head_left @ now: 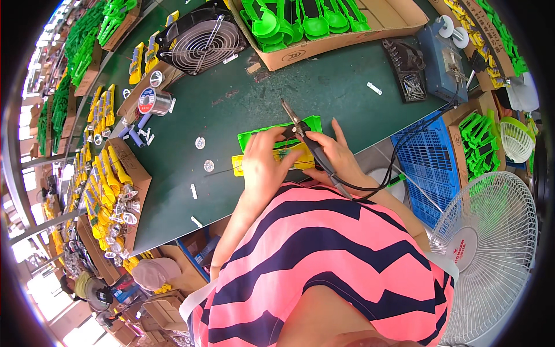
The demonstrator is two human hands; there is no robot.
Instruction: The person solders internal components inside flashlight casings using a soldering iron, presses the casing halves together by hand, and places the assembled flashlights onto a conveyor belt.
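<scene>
My right hand [338, 156] is closed around a soldering iron [298, 122], whose bare metal tip points up and away over the green tabletop. A black cable runs from its handle off to the right. Beneath both hands lie a green plastic casing [314, 122] and, on its near side, a yellow plastic casing [238, 166] with thin wires around it. My left hand [261, 162] curls over these casings, fingers bent near a dark piece and thumb over the yellow part. What its fingers pinch is mostly hidden.
Left of my hands are two small round discs [200, 143] and a solder spool [154, 102]. A black fan [202, 43] and a carton of green parts [324, 49] stand at the far side. Yellow torches [107, 179] fill a left carton; a white floor fan [488, 254] is at right.
</scene>
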